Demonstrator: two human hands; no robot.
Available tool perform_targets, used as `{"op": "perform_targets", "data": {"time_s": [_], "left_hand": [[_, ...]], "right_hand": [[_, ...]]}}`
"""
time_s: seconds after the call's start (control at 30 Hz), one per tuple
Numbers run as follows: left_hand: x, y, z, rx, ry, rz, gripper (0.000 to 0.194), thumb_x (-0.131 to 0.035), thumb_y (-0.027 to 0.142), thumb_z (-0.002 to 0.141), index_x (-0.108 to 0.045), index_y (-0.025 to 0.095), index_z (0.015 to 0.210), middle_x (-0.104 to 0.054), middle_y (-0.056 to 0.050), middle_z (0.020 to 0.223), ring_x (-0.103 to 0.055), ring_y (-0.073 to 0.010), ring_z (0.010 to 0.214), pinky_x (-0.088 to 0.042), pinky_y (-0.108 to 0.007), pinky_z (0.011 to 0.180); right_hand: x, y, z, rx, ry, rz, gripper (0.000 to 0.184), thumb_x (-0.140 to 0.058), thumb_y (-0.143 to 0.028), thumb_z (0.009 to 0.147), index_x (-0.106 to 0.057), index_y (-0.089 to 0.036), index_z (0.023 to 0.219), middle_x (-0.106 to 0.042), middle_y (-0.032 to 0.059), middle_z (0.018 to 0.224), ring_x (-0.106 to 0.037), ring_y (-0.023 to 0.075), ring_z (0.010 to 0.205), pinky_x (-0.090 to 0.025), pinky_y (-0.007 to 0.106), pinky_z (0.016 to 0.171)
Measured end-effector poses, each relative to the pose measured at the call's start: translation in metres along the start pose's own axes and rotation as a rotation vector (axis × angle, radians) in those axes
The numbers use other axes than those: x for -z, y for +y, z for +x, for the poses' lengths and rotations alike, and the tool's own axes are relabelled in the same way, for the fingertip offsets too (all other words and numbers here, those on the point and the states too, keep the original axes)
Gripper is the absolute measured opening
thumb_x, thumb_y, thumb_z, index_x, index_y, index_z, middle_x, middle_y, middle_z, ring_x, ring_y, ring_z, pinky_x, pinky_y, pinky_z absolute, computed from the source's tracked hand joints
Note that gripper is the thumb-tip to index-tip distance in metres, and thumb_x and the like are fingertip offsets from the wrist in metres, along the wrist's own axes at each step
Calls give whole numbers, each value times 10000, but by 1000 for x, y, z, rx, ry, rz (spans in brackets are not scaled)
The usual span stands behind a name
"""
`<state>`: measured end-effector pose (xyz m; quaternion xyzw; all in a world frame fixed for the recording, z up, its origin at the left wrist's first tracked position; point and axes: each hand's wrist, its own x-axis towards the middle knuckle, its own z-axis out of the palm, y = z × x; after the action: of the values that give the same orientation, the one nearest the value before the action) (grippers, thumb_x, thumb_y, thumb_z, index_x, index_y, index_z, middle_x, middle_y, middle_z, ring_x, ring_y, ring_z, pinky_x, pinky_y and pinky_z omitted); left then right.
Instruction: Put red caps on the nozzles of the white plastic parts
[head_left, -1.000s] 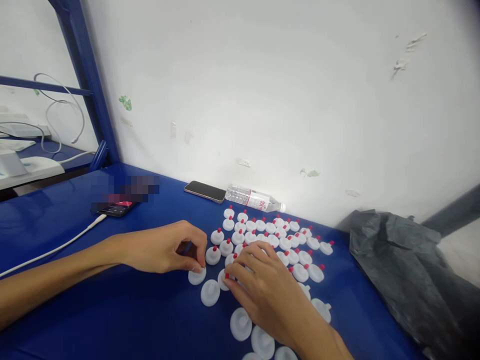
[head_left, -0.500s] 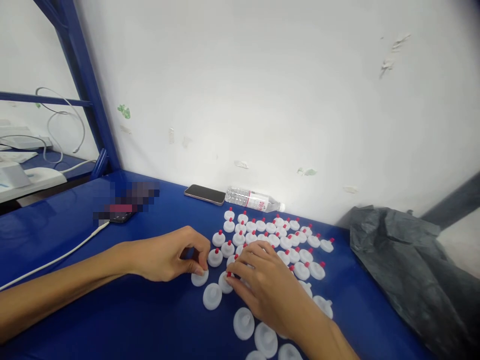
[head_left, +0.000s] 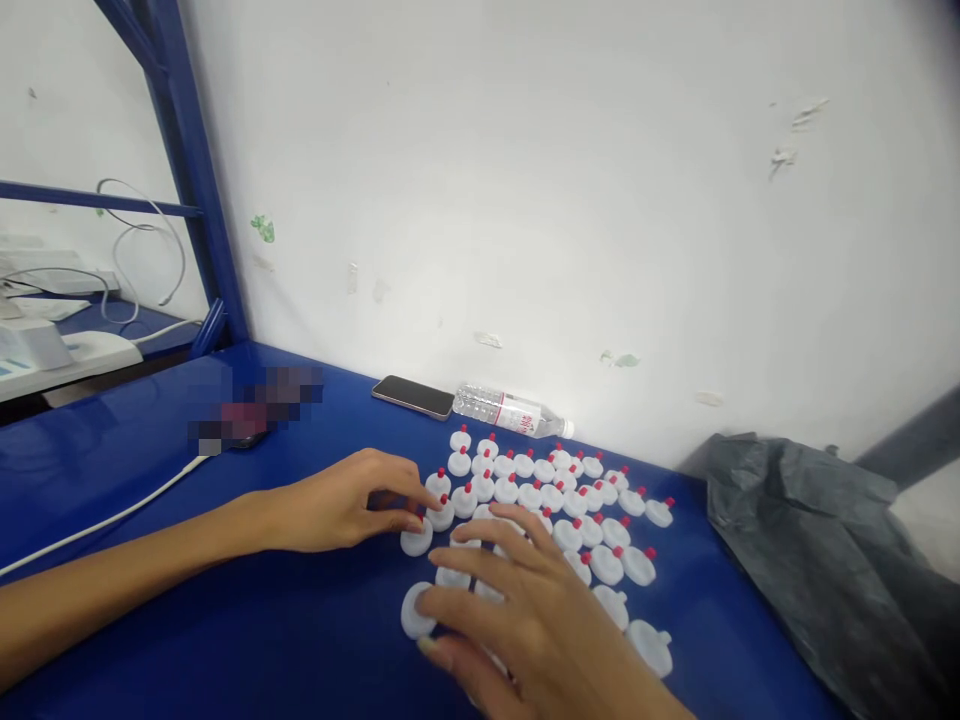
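Round white plastic caps with a short nozzle lie in a cluster on the blue table; many carry a small red tip. My left hand (head_left: 360, 505) has its thumb and fingers closed at the red tip of a white cap (head_left: 415, 540) at the cluster's left edge. My right hand (head_left: 517, 600) is spread over the near part of the cluster. Its index finger and thumb are apart at a bare white cap (head_left: 414, 612), the finger seeming to touch it. Several caps lie hidden under the right hand. Bare caps (head_left: 651, 648) without red tips lie to its right.
At the wall lie a phone (head_left: 412, 396) and a clear water bottle (head_left: 514, 411) on its side. A white cable (head_left: 112, 515) runs to a blurred-out device on the left. A dark plastic bag (head_left: 810, 540) sits at the right. A blue frame post (head_left: 202, 180) stands at left.
My right hand has left a red-tipped cap and come nearer, its fingers now spread over a bare cap. The cap at my left hand now shows a red tip. The view has shifted slightly.
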<state>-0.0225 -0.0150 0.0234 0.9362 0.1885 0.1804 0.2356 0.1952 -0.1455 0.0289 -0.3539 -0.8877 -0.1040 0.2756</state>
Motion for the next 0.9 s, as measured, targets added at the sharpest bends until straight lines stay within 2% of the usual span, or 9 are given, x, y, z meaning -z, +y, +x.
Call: {"op": "perform_targets", "data": {"time_s": [0.07, 0.13, 0.23, 0.37, 0.47, 0.57, 0.7, 0.9], "left_hand": [[3, -2, 1, 33, 27, -8, 277, -668, 406, 847, -695, 345, 1116, -707, 91, 800, -547, -44, 558, -430, -139, 514], [7, -2, 1, 59, 59, -3, 277, -695, 435, 816, -706, 357, 1081, -698, 105, 777, -546, -48, 564, -437, -149, 527], [13, -3, 1, 67, 130, 55, 156, -654, 441, 847, -733, 339, 935, -693, 103, 776, -575, -65, 628, -451, -181, 594], [15, -13, -1, 98, 204, 332, 171, -580, 432, 878, -702, 323, 830, -687, 76, 810, -578, -130, 767, -427, -249, 649], [15, -22, -5, 152, 136, 497, 124, -627, 454, 816, -668, 337, 816, -677, 69, 864, -562, -170, 829, -382, -266, 602], [13, -27, -8, 186, 55, 586, 98, -646, 433, 777, -626, 337, 789, -641, 67, 854, -550, -183, 819, -328, -266, 549], [12, -30, -9, 182, 29, 604, 62, -647, 361, 765, -598, 322, 768, -604, 63, 836, -536, -179, 791, -282, -254, 514], [11, -38, -7, 138, 34, 547, 56, -631, 324, 807, -616, 302, 758, -630, 75, 831, -544, -152, 776, -292, -230, 509]], "right_hand": [[-9, -1, -2, 99, -12, -39, 153, -576, -442, 884, -641, -330, 967, -721, -106, 1012, -623, 177, 1054, -448, 415, 1032], [-17, 0, -5, 131, -48, -49, 160, -568, -440, 889, -644, -317, 958, -728, -110, 937, -629, 178, 1044, -460, 430, 1026], [-20, 1, -8, 72, -73, -9, 145, -588, -401, 893, -636, -317, 1001, -732, -104, 909, -630, 165, 1047, -429, 439, 1060], [-11, 1, -5, -27, 32, 56, 130, -634, -363, 874, -632, -317, 996, -732, -83, 910, -657, 152, 969, -412, 409, 1064], [-5, 1, -1, -63, 101, 73, 105, -660, -352, 853, -630, -280, 923, -720, -62, 867, -672, 153, 893, -431, 378, 1044], [-3, 2, 1, -75, 121, 51, 150, -671, -333, 842, -620, -267, 967, -709, -40, 896, -672, 162, 857, -463, 384, 1010], [-4, 2, 0, -73, 59, -11, 160, -593, -241, 885, -599, -240, 1045, -705, -2, 990, -671, 177, 897, -499, 413, 974], [-6, 4, 0, -56, -32, -79, 259, -495, -169, 910, -595, -229, 1140, -682, 47, 1126, -649, 199, 1027, -515, 442, 981]]}}
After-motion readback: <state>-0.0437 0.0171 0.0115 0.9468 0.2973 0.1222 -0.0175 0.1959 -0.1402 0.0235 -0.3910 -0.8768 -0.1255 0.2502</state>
